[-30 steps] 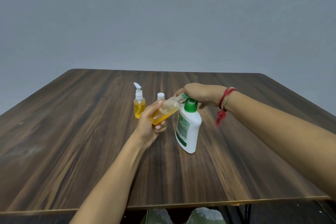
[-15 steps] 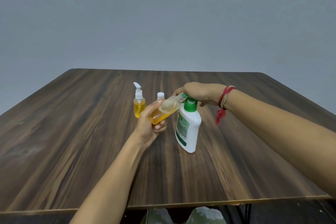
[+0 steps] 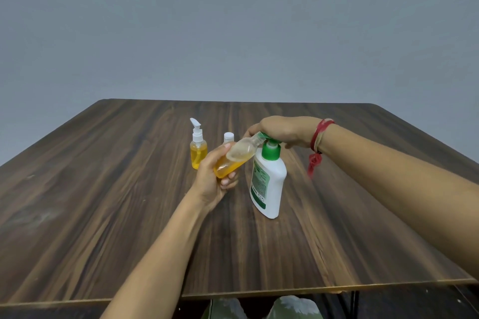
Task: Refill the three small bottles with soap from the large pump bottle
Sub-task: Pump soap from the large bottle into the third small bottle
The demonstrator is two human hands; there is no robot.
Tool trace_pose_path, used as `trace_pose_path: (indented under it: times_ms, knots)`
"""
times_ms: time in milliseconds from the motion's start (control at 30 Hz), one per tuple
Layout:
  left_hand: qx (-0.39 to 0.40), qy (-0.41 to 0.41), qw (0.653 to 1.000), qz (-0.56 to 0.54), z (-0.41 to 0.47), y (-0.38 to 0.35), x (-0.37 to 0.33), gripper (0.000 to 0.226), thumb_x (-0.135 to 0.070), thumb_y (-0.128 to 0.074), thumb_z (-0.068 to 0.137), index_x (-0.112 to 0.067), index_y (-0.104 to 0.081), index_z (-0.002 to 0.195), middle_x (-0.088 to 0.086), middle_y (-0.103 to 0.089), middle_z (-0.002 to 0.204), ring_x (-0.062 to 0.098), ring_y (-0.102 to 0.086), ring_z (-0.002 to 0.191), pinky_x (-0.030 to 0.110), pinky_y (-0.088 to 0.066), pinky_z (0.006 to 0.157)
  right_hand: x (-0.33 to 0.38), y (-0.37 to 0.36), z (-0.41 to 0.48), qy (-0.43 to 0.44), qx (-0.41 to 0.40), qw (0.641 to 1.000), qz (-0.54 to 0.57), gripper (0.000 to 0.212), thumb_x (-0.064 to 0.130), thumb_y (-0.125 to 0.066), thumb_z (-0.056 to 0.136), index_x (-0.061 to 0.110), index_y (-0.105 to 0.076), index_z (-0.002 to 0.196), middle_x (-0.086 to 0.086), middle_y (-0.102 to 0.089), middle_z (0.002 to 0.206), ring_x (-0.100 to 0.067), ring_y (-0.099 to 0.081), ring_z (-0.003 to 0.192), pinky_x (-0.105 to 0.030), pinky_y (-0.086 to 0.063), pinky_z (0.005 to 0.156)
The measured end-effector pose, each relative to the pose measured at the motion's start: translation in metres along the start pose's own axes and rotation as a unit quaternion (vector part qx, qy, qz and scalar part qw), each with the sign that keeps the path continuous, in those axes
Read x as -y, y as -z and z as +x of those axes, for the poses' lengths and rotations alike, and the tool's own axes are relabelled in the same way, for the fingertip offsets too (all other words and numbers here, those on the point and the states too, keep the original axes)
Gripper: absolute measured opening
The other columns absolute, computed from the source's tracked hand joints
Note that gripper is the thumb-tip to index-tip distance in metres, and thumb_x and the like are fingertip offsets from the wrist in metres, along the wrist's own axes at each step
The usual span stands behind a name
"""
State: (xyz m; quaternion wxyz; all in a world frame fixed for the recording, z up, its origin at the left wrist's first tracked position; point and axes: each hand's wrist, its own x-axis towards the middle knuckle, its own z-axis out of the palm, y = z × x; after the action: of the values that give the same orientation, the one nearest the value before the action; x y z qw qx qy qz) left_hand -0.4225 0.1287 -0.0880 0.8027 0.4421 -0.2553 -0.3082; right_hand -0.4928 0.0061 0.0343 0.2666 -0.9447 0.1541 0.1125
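My left hand point(image 3: 213, 181) holds a small clear bottle point(image 3: 237, 156) tilted, partly filled with orange soap, its open mouth against the green nozzle of the large white pump bottle point(image 3: 269, 184). My right hand point(image 3: 282, 130) rests on top of that green pump head and covers it. The large bottle stands upright at the table's middle. Behind my left hand stands a small bottle with a white pump point(image 3: 198, 147), filled with orange soap. A third small bottle point(image 3: 228, 136) shows only its white cap; its body is hidden by the tilted bottle.
All of this sits on a dark wooden table point(image 3: 103, 202) against a plain grey wall. The near edge runs along the bottom of the view. A red thread point(image 3: 317, 142) hangs from my right wrist close to the large bottle.
Almost nothing differs: both hands stay in place, the tilted bottle remains at the nozzle, and my right hand stays on the pump head.
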Motion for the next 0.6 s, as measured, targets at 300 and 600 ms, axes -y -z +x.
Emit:
trace_pose_path:
  times_ms: [300, 600]
  knots:
    - [-0.001, -0.005, 1.0, 0.003, -0.0002, 0.0017, 0.0002, 0.03, -0.034, -0.051, 0.08, -0.005, -0.059, 0.082, 0.0, -0.036, 0.04, 0.005, -0.026, 0.029, 0.013, -0.02, 0.033, -0.0011, -0.0025, -0.0005, -0.008, -0.001, 1.0, 0.001, 0.035, 0.013, -0.034, 0.095, 0.018, -0.06, 0.119, -0.012, -0.053, 0.122, -0.028, -0.049, 0.108, -0.039, -0.043, 0.088]
    - [-0.008, -0.002, 1.0, -0.002, 0.0009, 0.002, 0.0023, 0.03, -0.034, -0.052, 0.078, -0.004, -0.058, 0.081, 0.0, -0.036, 0.04, 0.005, -0.027, 0.029, 0.014, -0.02, 0.033, 0.0013, -0.0036, -0.0061, 0.006, -0.011, 1.0, -0.015, 0.038, 0.008, -0.031, 0.097, 0.008, -0.056, 0.126, -0.014, -0.056, 0.12, -0.018, -0.048, 0.09, -0.021, -0.036, 0.06]
